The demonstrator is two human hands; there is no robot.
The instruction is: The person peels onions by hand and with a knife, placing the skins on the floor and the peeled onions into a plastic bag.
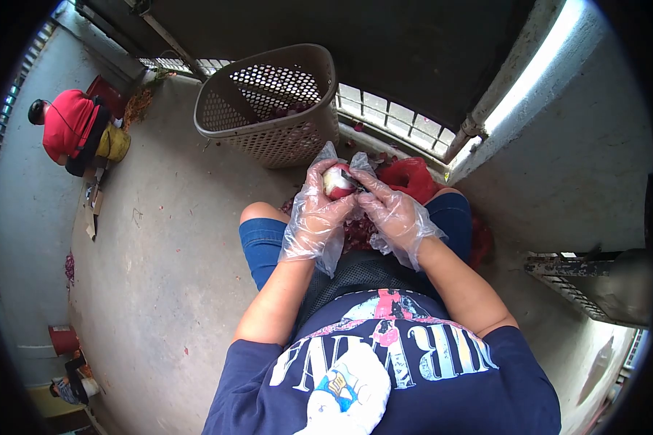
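Observation:
My left hand [316,206], in a clear plastic glove, is closed around a red onion [338,182]. White flesh shows on the onion's upper left, with red skin along its lower right. My right hand [393,206], gloved the same way, has its fingers closed against the onion's right side. A small dark edge shows at its fingertips, too small to name. Below both hands, dark red onion skins [358,235] lie between my knees. A red mesh bag [409,178] is just beyond my right hand.
A tall brown perforated basket [268,134] with some purple-red contents stands ahead, slightly left. Behind it are a dark panel and a metal grille [399,125]. A person in a red top [69,129] sits far left; another person [71,390] is at lower left.

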